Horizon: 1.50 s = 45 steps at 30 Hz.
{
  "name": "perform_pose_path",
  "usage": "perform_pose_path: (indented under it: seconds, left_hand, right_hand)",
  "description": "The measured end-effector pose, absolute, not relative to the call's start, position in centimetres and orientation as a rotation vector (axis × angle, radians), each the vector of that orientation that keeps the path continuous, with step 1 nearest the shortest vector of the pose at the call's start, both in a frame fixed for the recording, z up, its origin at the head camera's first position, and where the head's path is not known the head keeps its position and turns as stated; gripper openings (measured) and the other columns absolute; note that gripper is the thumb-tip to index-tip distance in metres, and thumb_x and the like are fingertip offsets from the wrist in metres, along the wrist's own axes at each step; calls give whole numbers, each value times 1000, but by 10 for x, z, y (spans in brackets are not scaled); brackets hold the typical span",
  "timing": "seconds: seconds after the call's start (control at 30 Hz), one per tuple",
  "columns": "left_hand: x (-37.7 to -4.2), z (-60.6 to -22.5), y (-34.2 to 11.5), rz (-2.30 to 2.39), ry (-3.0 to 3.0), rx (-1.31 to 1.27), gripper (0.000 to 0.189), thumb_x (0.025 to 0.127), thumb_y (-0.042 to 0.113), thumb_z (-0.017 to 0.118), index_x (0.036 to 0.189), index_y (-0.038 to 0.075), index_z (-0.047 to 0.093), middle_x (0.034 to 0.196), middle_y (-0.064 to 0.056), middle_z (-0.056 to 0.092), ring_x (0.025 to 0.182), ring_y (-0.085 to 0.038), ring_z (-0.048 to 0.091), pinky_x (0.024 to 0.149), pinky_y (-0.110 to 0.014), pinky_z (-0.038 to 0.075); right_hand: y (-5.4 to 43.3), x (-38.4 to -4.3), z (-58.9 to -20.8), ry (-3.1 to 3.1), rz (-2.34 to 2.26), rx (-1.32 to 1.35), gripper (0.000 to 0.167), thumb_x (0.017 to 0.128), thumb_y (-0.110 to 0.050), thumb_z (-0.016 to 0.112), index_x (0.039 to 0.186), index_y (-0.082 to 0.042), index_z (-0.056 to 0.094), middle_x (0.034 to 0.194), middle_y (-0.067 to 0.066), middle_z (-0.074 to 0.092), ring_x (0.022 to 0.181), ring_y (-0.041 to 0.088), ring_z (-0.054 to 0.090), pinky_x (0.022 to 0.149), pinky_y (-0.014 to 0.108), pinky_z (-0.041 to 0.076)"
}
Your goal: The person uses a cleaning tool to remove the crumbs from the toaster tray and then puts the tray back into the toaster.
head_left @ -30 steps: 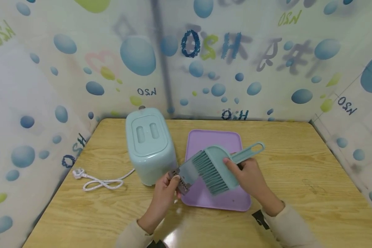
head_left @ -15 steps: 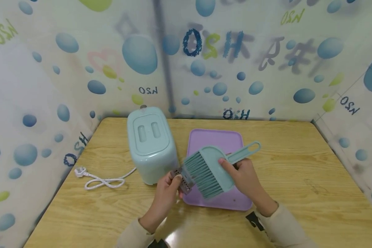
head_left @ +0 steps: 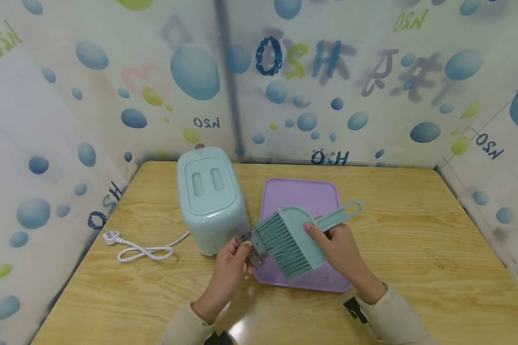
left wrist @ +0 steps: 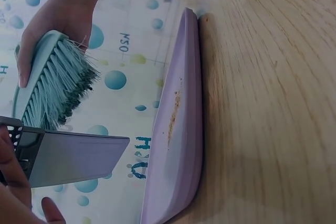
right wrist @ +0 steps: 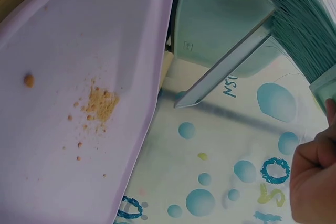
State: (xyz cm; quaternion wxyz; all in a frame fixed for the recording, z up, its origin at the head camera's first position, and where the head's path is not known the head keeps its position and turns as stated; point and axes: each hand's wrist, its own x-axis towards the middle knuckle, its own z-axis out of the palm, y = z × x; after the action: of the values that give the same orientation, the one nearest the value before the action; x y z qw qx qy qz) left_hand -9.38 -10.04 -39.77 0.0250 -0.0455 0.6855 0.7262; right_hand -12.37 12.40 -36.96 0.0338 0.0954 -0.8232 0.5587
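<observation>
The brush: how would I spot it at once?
On the wooden table lies a purple tray. Above it, the right hand grips the pale-green brush. Unlike the similarly coloured appliance nearby, it has long bristles.

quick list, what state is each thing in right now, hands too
Left hand: holding the metal plate by its holed end
Right hand: holding the brush by its body
Metal plate: raised, clear of the purple tray
Brush: raised, bristles at the plate's held end
Purple tray: on the table, crumbs scattered in it
Toaster: upright
Cord: loosely looped
Plug: in no socket
</observation>
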Motion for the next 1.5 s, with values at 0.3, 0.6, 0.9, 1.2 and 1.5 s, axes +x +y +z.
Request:
perform_pose_path:
  seconds: [0.3,0.6,0.9,1.2,1.5]
  left_hand:
    - [-94,-396,-103,2257,2106,-173,16,94,4,46,80,-3,50,64,1,52,47,-9,46,48,-21,43]
    - [-93,-395,-104,2269,2094,-157,16,94,3,44,80,-6,49,64,1,52,47,-7,45,47,-19,42]
    - [-93,-395,-108,2264,2109,-149,18,94,3,46,79,-6,49,63,2,53,46,-7,45,47,-19,41]
    - [-93,-395,-110,2280,2094,-154,17,93,2,46,78,-5,49,64,1,53,47,-9,46,46,-20,42]
    - [-92,-393,-111,2287,2091,-157,17,92,1,45,76,-1,48,61,2,53,46,-7,46,45,-20,42]
  right_hand:
    - [126,-125,-372,-2511,1531,434,17,92,-11,62,79,0,65,73,13,71,60,-1,63,51,23,53]
    - [128,-128,-374,-2467,1322,526,17,88,-7,65,71,-6,62,64,2,64,57,-3,51,53,20,47]
    - [135,-134,-382,-2455,1065,568,6,85,-4,67,79,-4,65,71,4,67,63,3,56,56,23,49]
    - [142,-140,-385,-2502,891,560,16,85,-8,67,71,-8,60,63,0,59,58,5,47,52,22,41]
    - [147,-143,-389,-2507,791,574,16,83,-8,69,70,-9,60,59,-1,56,54,3,41,49,20,36]
